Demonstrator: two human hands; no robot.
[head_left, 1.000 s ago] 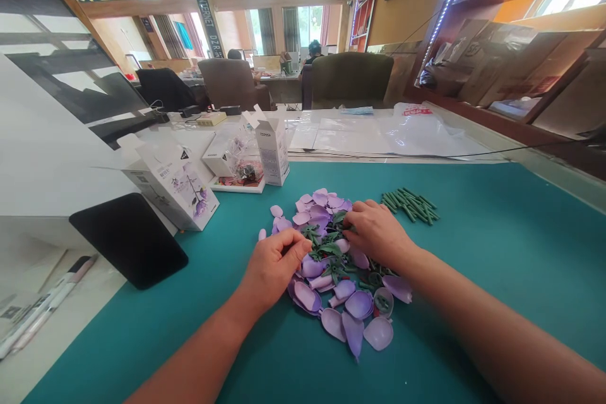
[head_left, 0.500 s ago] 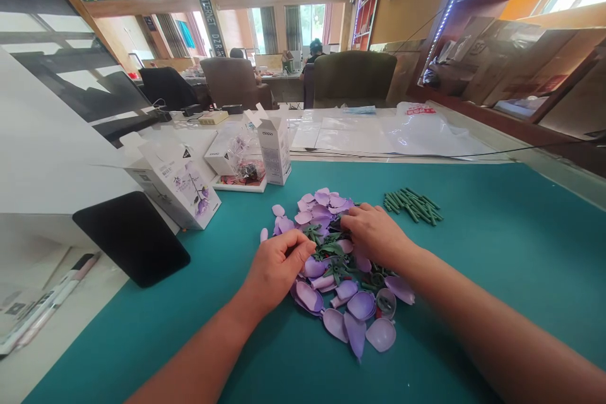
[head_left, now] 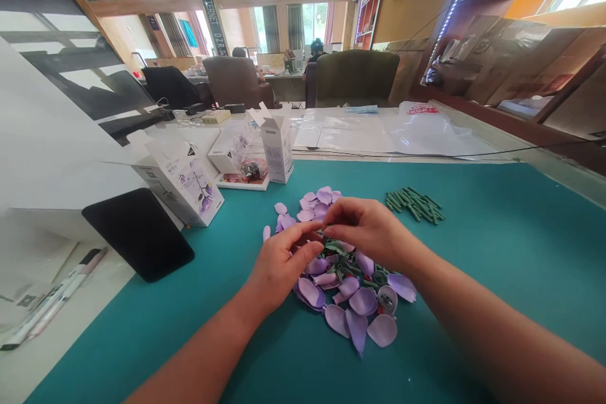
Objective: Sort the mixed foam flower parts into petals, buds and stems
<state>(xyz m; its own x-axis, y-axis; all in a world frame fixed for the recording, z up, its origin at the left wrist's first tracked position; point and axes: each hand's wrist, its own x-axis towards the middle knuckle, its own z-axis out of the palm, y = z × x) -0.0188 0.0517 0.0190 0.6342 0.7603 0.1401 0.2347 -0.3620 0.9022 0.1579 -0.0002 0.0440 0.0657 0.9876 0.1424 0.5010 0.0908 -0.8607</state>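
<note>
My left hand [head_left: 279,262] hovers over the left side of a pile of loose purple plastic petals [head_left: 363,303], its fingers curled and the thumb below them. My right hand [head_left: 369,230] reaches in from the other side with fingertips pinched. The two sets of fingertips meet above the pile; whatever they hold is too small and hidden to name. Green leaf-like pieces [head_left: 335,247] lie in the heap beneath them. A clear round cup-like piece [head_left: 387,300] sits at the heap's lower right.
Thin green rods [head_left: 414,205] lie bunched to the right on the green mat [head_left: 497,265]. At left are a black tablet [head_left: 139,233], an open flower-printed box [head_left: 199,192] and markers [head_left: 57,303]. Another white box [head_left: 279,151] stands behind. People sit beyond the chairs.
My right hand has lifted out of the petals and moved left to my left hand. My left hand has shifted slightly right, its thumb now lower. The view has tilted a little.
</note>
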